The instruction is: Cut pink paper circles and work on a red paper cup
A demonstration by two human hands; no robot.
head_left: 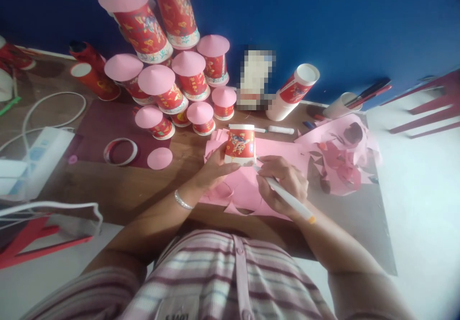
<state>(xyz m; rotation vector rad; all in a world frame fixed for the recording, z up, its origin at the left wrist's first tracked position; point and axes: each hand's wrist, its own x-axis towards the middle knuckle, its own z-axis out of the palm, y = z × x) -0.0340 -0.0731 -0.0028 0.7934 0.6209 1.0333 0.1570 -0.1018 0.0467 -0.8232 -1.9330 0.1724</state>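
Observation:
In my left hand [214, 170] is a red paper cup [240, 143] with a gold-and-blue picture and white bands at top and bottom. The fingers wrap its left side and the thumb lies along its lower edge. My right hand [282, 181] grips a white marker pen [293, 200] with an orange end, its tip pointing at the cup's lower right edge. Whether the tip touches the cup I cannot tell. Beneath both hands lie pink paper sheets [283, 152] with round pieces cut out of them.
Red paper cups with pink cone tops [157, 80] stand in a group at the back left. A cup stack [296, 90], a pen holder [339, 107] and pink scraps [341, 166] are to the right. A ring [120, 151] and a power strip [39, 162] lie left.

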